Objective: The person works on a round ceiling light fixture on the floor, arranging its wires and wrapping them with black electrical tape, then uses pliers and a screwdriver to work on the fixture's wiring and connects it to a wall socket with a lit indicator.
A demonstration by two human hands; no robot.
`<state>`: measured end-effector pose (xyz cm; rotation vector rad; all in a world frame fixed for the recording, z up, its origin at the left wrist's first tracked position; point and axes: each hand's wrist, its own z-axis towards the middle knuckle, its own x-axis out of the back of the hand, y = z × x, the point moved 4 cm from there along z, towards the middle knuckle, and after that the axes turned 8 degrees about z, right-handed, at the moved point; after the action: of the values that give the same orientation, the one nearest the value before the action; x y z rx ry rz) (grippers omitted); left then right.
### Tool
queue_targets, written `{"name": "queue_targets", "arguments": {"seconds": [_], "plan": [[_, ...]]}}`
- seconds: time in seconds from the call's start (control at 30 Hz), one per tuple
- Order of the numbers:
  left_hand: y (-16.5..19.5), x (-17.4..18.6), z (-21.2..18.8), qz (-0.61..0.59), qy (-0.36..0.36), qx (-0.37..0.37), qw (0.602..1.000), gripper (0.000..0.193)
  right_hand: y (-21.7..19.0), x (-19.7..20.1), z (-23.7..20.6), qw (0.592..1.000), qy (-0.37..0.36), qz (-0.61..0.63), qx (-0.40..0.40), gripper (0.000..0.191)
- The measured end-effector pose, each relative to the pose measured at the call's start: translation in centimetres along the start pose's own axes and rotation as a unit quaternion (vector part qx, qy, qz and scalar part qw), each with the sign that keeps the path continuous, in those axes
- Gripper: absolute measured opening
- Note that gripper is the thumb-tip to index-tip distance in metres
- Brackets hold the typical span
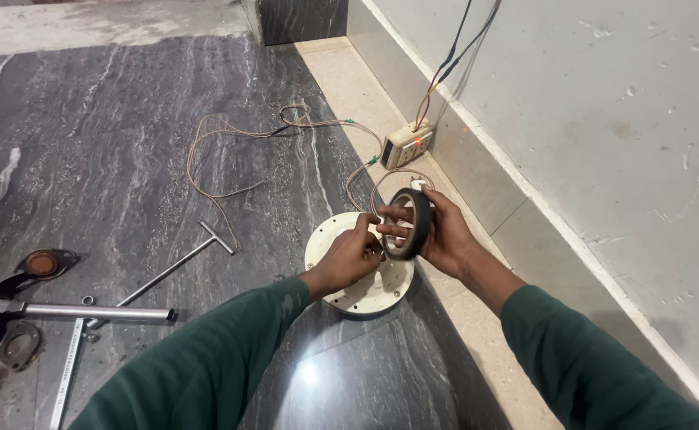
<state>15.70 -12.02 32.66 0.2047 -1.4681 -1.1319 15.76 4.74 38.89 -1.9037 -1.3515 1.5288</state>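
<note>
Black tape roll point(410, 222) stands upright, clasped in the fingers of the right hand point(443, 233) above a cream round plate point(357, 296) on the dark stone floor point(111, 143). Beside it, the left hand point(348, 259) pinches the roll's inner edge, near thin wires point(230, 159) and a wall socket box point(406, 144)

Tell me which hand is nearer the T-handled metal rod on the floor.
Left. The left hand is over the round white plate, just right of the T-handled rod; the right hand, holding the black tape roll, is farther right.

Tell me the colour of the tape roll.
Black tape roll, seen in the head view.
</note>
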Motion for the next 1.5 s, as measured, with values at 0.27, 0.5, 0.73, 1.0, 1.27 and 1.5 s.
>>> {"name": "queue_targets", "arguments": {"seconds": [0.27, 0.5, 0.73, 1.0, 1.27, 1.5], "plan": [[1.4, 0.6, -0.8, -0.027, -0.013, 0.024, 0.999, 0.039, 2.3, 3.9, 2.5, 0.998, 0.04, -0.007, 0.046, 0.053], [1.6, 0.5, -1.1, 0.014, 0.019, 0.022, 0.999, 0.027, 4.6, 5.5, 1.6, 0.943, 0.006, -0.332, 0.012, 0.057], [1.5, 0.5, -1.4, -0.017, 0.007, 0.019, 1.0, 0.034, 5.6, 6.8, 0.4, 0.91, 0.005, -0.41, 0.057, 0.061], [2.9, 0.4, -2.3, 0.064, 0.0, -0.069, 0.996, 0.026, 7.7, 7.0, -0.1, 0.911, 0.026, -0.411, 0.038, 0.049], [2.5, 0.4, -1.7, 0.07, 0.008, -0.079, 0.994, 0.024, 7.5, 6.2, -0.7, 0.881, -0.028, -0.47, 0.054, 0.028], [2.6, -1.6, -1.4, 0.25, 0.009, -0.088, 0.964, 0.022, 6.8, 5.7, -2.0, 0.838, 0.041, -0.543, 0.041, 0.023]]}}
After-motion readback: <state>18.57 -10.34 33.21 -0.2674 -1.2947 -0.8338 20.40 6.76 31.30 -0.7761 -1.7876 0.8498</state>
